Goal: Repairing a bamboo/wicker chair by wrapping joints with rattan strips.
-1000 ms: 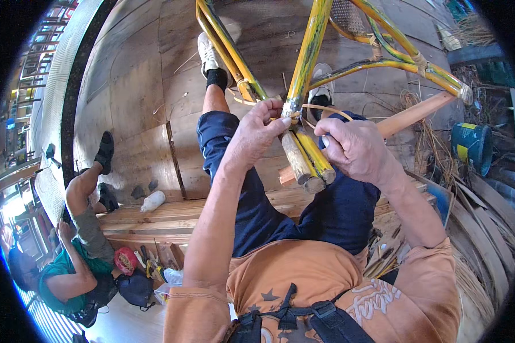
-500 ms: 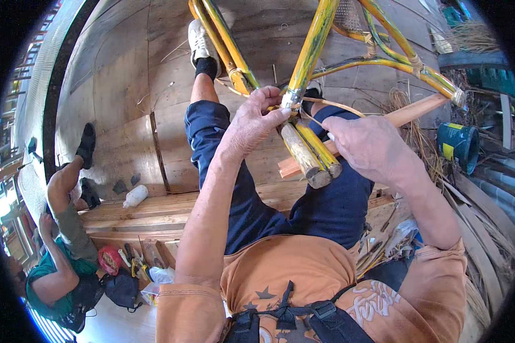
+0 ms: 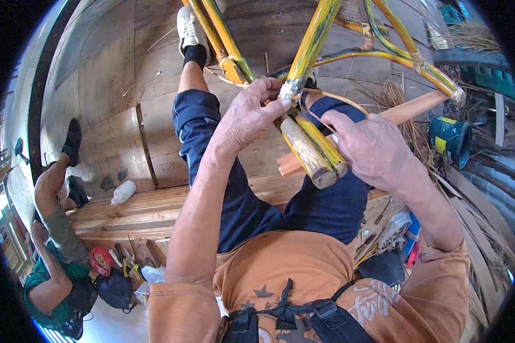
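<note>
A yellow-and-green pole frame (image 3: 312, 48), like part of rattan furniture, leans between my knees. Its slanting pole meets two short pole ends (image 3: 306, 150), one of them bare and pale, at a joint with a light wrapping (image 3: 290, 91). My left hand (image 3: 247, 117) is closed on this joint, thumb on the near side and fingers on the far side. To the right of the joint, my right hand (image 3: 377, 150) is closed, pinching a thin rattan strip that runs from the wrapping. A pale length of strip (image 3: 344, 99) curves behind that hand.
A reddish wooden board (image 3: 409, 110) lies behind the frame. At right are a dark green bucket (image 3: 452, 141) and loose strips. Long planks (image 3: 137, 214) and a white bottle (image 3: 123, 192) lie at left. Another person (image 3: 51, 280) sits at far left, near tools and bags.
My right hand has moved slightly right and down, away from the joint, with the strip. My left hand stays on the joint. The view has shifted a little.
</note>
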### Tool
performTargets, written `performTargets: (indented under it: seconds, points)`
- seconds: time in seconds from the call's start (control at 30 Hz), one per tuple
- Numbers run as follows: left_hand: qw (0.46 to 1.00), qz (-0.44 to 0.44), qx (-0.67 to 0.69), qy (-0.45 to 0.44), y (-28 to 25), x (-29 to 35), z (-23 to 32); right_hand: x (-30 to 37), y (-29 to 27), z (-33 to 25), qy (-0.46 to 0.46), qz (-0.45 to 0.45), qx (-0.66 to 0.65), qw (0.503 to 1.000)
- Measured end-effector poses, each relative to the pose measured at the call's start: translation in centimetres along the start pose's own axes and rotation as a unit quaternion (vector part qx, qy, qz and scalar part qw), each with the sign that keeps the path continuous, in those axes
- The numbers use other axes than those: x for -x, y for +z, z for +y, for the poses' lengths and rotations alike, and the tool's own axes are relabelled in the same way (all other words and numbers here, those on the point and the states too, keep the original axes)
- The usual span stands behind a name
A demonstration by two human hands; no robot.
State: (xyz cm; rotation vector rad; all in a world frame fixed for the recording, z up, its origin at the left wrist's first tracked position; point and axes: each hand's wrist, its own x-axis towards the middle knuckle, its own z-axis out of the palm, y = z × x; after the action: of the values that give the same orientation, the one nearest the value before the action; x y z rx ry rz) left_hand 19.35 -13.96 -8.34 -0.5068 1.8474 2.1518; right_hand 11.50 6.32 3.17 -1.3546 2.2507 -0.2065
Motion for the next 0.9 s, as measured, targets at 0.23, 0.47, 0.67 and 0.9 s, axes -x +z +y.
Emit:
performTargets:
  seconds: [0.23, 0.47, 0.67, 0.9]
  points:
    - [1.000, 0.026, 0.002, 0.017, 0.4, 0.0, 0.3, 0.2, 0.0, -0.2, 0.024, 0.010, -0.031, 0.999]
    - [1.000, 0.011, 0.019, 0.020, 0.3, 0.0, 0.2, -0.2, -2.2, -0.1, -0.062, -0.075, 0.094, 0.991]
    - [0.998, 0.016, 0.059, 0.012, 0.2, 0.1, -0.4, -3.6, -3.7, -0.7, -0.098, -0.101, -0.043, 0.989]
    - [0.994, 0.044, 0.074, 0.068, 0.5, -0.3, -1.0, -7.3, -4.1, -3.2, -0.085, -0.143, -0.040, 0.985]
